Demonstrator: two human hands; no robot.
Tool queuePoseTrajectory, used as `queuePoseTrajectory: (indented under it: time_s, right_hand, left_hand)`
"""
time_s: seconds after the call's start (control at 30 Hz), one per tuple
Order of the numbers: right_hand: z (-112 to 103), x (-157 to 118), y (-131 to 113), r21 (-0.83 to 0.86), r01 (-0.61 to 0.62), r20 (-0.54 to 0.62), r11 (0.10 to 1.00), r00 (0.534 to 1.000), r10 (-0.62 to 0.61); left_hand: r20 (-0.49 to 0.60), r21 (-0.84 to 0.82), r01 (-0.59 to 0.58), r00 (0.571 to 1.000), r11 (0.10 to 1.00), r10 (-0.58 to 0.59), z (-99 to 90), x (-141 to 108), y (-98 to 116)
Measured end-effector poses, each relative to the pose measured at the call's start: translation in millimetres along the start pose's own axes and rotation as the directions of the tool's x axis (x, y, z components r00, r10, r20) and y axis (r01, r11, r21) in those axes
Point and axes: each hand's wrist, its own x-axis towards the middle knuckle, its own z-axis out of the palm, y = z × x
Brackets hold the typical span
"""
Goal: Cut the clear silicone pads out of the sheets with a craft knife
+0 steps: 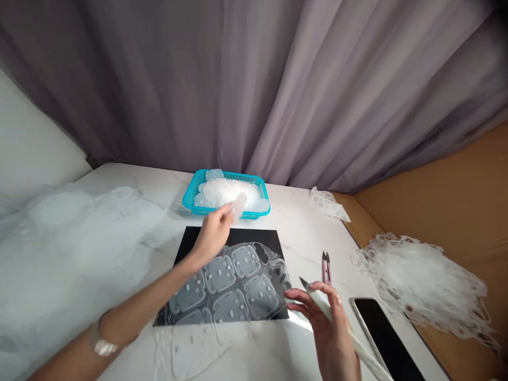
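Observation:
My left hand [216, 230] pinches a small translucent plastic piece [238, 205], slightly blurred, at the front edge of a blue basket [187, 197]. A heap of similar translucent pieces [226, 191] fills that basket. In my right hand [331, 328] is a craft knife [367, 355] with a pale handle, its dark blade pointing up and left. Below my left forearm lies a black mat [254, 236]. Across it spreads a translucent moulded sheet [226, 309] of rounded panels with small pegs, hanging over the mat's front edge. Part of the sheet is hidden by my left arm.
Pink-handled thread snips [326, 269] and a phone [387, 338] lie at the right. Tangled translucent scraps [428, 286] are piled at the right edge, with another scrap [328, 203] behind. A large translucent heap [75, 259] covers the left side. A grey curtain [238, 84] hangs behind.

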Motion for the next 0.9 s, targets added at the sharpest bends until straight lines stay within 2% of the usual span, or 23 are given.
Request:
queuePoseTrajectory:
  time_s: [0.07, 0.13, 0.2, 0.23, 0.27, 0.33, 0.43, 0.53, 0.63, 0.77, 0.9]
  right_hand:
    - [5.9, -4.5, 0.9, 0.025, -0.025, -0.022, 0.999, 0.999, 0.026]
    - [13.9, -9.3, 5.8, 0.044, -0.026, -0.018, 0.999, 0.999, 0.027]
    - [18.1, -11.8, 13.3, 0.052, -0.02, -0.008, 0.998, 1.0, 0.02]
    - [17.5, -12.0, 17.2, 0.054, -0.018, -0.008, 0.998, 1.0, 0.018]
    - [15.3, -11.8, 20.5, 0.056, -0.018, -0.016, 0.998, 1.0, 0.019]
    - [7.5, -11.0, 23.8, 0.048, -0.021, -0.046, 0.999, 0.999, 0.023]
    - [-4.1, -11.8, 20.1, -0.056, -0.036, -0.087, 0.998, 0.996, 0.031]
    - [-6.2, -11.4, 13.4, -0.21, -0.037, -0.081, 0.977, 0.996, 0.02]
    - [0.5, -0.7, 13.7, -0.283, 0.036, -0.006, 0.958, 0.999, -0.039]
    - [9.8, 31.8, 18.2, -0.405, 0.178, 0.12, 0.897, 0.983, -0.142]
    - [8.5, 69.8, 11.2, -0.645, 0.31, 0.147, 0.698, 0.947, -0.285]
  left_hand:
    - [0.003, 0.174, -0.145, 0.989, 0.974, 0.146, -10.4, 52.3, 12.2]
    - [0.087, 0.317, -0.256, 0.967, 0.913, 0.241, -14.5, 94.5, 21.1]
    - [0.166, 0.431, -0.32, 0.947, 0.844, 0.274, -15.0, 116.4, 23.7]
    - [0.199, 0.476, -0.344, 0.939, 0.809, 0.282, -14.8, 118.1, 22.2]
    - [0.229, 0.514, -0.366, 0.93, 0.776, 0.287, -14.7, 113.9, 19.1]
    - [0.282, 0.563, -0.403, 0.914, 0.722, 0.291, -15.4, 89.8, 8.9]
    - [0.389, 0.605, -0.466, 0.88, 0.646, 0.271, -18.8, 28.7, -9.9]
    - [0.573, 0.613, -0.586, 0.792, 0.53, 0.212, -21.6, -34.8, -25.2]
    - [0.648, 0.593, -0.643, 0.738, 0.484, 0.186, -19.8, -77.3, -37.0]
    - [0.693, 0.59, -0.696, 0.696, 0.409, 0.187, -12.7, -95.8, -53.4]
    - [0.699, 0.601, -0.704, 0.692, 0.378, 0.179, -4.8, -91.9, -67.5]
